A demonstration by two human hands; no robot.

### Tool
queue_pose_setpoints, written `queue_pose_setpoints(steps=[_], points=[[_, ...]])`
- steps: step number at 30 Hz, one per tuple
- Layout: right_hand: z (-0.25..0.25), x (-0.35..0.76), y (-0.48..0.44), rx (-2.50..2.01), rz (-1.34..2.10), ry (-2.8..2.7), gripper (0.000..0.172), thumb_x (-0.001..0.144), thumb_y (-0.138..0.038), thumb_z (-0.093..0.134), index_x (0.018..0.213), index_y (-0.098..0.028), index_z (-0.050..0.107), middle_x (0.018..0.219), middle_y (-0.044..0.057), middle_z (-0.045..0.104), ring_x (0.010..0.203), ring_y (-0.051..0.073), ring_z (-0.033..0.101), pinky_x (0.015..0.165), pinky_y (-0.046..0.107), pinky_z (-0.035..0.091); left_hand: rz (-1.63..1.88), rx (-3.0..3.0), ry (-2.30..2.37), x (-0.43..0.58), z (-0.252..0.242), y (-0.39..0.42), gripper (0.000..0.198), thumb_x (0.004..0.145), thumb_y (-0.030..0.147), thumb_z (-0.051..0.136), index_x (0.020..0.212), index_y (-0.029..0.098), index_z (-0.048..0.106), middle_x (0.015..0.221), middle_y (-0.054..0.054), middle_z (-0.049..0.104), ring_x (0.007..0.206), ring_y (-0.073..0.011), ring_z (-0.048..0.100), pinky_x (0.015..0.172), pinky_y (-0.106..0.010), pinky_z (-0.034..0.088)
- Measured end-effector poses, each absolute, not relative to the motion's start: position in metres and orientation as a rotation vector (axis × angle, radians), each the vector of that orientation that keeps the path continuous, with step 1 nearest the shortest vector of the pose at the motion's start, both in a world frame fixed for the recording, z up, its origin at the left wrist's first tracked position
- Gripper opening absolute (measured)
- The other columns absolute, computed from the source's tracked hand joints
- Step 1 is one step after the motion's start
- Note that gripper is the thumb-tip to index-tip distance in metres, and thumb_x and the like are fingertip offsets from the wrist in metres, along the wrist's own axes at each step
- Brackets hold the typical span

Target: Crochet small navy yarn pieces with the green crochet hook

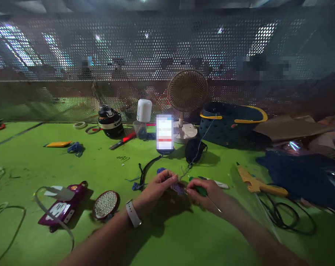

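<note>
My left hand (161,183), wearing a white wristband (133,213), pinches a small piece of purple-blue crochet work (178,189) above the green table. The fingers of my right hand (204,192) are closed around a crochet hook with a green handle (200,190); its thin metal shaft sticks out toward the lower right. Where the hook meets the yarn is too small to make out. A pale blue strand of yarn (202,139) runs from the basket past a dark ball of yarn (194,150) to my left fingertips. Just behind my right hand lies a white-handled tool (218,183).
A lit phone (164,132) stands ahead, with a fan (188,92) and dark blue basket (225,129) behind. To the right lies a yellow glue gun (256,181) with its cord. At left are a purple pouch (63,207), a round studded object (106,205) and a black jug (110,123).
</note>
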State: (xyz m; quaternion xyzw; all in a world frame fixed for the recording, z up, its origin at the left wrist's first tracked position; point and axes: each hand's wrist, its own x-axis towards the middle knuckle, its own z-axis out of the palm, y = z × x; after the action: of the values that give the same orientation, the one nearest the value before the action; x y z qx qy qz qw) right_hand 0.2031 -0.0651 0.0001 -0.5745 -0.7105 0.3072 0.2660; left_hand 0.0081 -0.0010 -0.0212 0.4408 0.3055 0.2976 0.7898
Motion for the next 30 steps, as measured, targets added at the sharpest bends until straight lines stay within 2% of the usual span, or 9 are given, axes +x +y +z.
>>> queue_pose_setpoints(steps=[5, 10, 14, 16, 18, 21, 25, 27, 30], points=[[0.004, 0.199, -0.066, -1.553, 0.797, -1.843, 0.021, 0.089, -0.032, 0.054, 0.079, -0.020, 0.069, 0.072, 0.001, 0.070, 0.065, 0.015, 0.062, 0.061, 0.026, 0.044, 0.578, 1.107, 0.578, 0.008, -0.029, 0.003, 0.046, 0.065, 0.028, 0.085, 0.101, 0.016, 0.059, 0.082, -0.004, 0.073, 0.069, -0.0145, 0.068, 0.069, -0.030, 0.052], [0.003, 0.209, -0.061, -1.654, 0.604, -1.849, 0.024, 0.091, -0.035, 0.051, 0.087, -0.020, 0.070, 0.077, 0.004, 0.073, 0.066, 0.018, 0.064, 0.062, 0.030, 0.046, 0.594, 1.359, 0.721, 0.005, -0.039, 0.010, 0.025, 0.072, 0.023, 0.075, 0.092, 0.015, 0.064, 0.077, -0.003, 0.070, 0.071, -0.0156, 0.065, 0.074, -0.033, 0.050], [0.005, 0.225, -0.064, -1.785, 0.656, -2.099, 0.012, 0.081, -0.022, 0.062, 0.082, -0.024, 0.074, 0.081, 0.005, 0.076, 0.069, 0.022, 0.067, 0.065, 0.034, 0.046, 0.659, 1.500, 0.841, -0.003, -0.030, 0.015, 0.014, 0.075, 0.024, 0.072, 0.087, 0.018, 0.070, 0.088, -0.005, 0.068, 0.082, -0.0181, 0.061, 0.078, -0.033, 0.046], [0.007, 0.233, -0.068, -1.728, 0.722, -2.182, 0.020, 0.076, -0.013, 0.063, 0.083, -0.027, 0.076, 0.086, 0.003, 0.076, 0.078, 0.023, 0.068, 0.069, 0.033, 0.047, 0.699, 1.731, 0.933, -0.006, -0.021, 0.014, 0.015, 0.077, 0.028, 0.071, 0.089, 0.020, 0.073, 0.092, -0.006, 0.067, 0.083, -0.0194, 0.058, 0.077, -0.033, 0.044], [0.007, 0.240, -0.070, -1.690, 0.756, -2.245, 0.033, 0.076, -0.010, 0.060, 0.096, -0.031, 0.075, 0.095, 0.001, 0.076, 0.086, 0.023, 0.067, 0.072, 0.032, 0.046, 0.677, 1.956, 0.958, -0.006, -0.014, 0.009, 0.014, 0.078, 0.030, 0.070, 0.087, 0.020, 0.073, 0.089, -0.006, 0.065, 0.082, -0.0203, 0.057, 0.075, -0.033, 0.044], [0.008, 0.244, -0.066, -1.781, 0.722, -2.235, 0.034, 0.082, -0.018, 0.059, 0.111, -0.030, 0.070, 0.090, 0.003, 0.075, 0.075, 0.021, 0.065, 0.063, 0.030, 0.042, 0.559, 2.046, 0.910, -0.001, -0.012, -0.003, 0.016, 0.071, 0.034, 0.075, 0.080, 0.020, 0.071, 0.083, -0.004, 0.063, 0.072, -0.0184, 0.055, 0.064, -0.029, 0.041], [0.005, 0.235, -0.059, -1.839, 0.565, -2.171, 0.017, 0.087, -0.033, 0.060, 0.094, -0.022, 0.072, 0.076, 0.004, 0.070, 0.064, 0.018, 0.059, 0.057, 0.029, 0.035, 0.424, 1.969, 0.926, 0.004, -0.021, -0.012, 0.012, 0.059, 0.013, 0.075, 0.067, 0.019, 0.068, 0.071, -0.002, 0.061, 0.063, -0.0169, 0.051, 0.058, -0.028, 0.036], [0.002, 0.227, -0.058, -1.770, 0.613, -2.164, 0.021, 0.091, -0.037, 0.057, 0.089, -0.022, 0.071, 0.079, 0.004, 0.070, 0.068, 0.018, 0.059, 0.059, 0.028, 0.035, 0.405, 1.929, 0.913, 0.005, -0.025, -0.010, 0.015, 0.059, 0.007, 0.069, 0.068, 0.019, 0.068, 0.068, -0.001, 0.062, 0.062, -0.0164, 0.052, 0.058, -0.028, 0.036], [-0.001, 0.217, -0.060, -1.683, 0.716, -2.109, 0.037, 0.097, -0.044, 0.045, 0.079, -0.020, 0.067, 0.075, 0.003, 0.066, 0.066, 0.016, 0.056, 0.059, 0.028, 0.035, 0.427, 1.852, 0.877, 0.005, -0.029, -0.004, 0.011, 0.067, 0.010, 0.065, 0.074, 0.018, 0.067, 0.068, 0.000, 0.064, 0.063, -0.0154, 0.055, 0.058, -0.026, 0.040]])
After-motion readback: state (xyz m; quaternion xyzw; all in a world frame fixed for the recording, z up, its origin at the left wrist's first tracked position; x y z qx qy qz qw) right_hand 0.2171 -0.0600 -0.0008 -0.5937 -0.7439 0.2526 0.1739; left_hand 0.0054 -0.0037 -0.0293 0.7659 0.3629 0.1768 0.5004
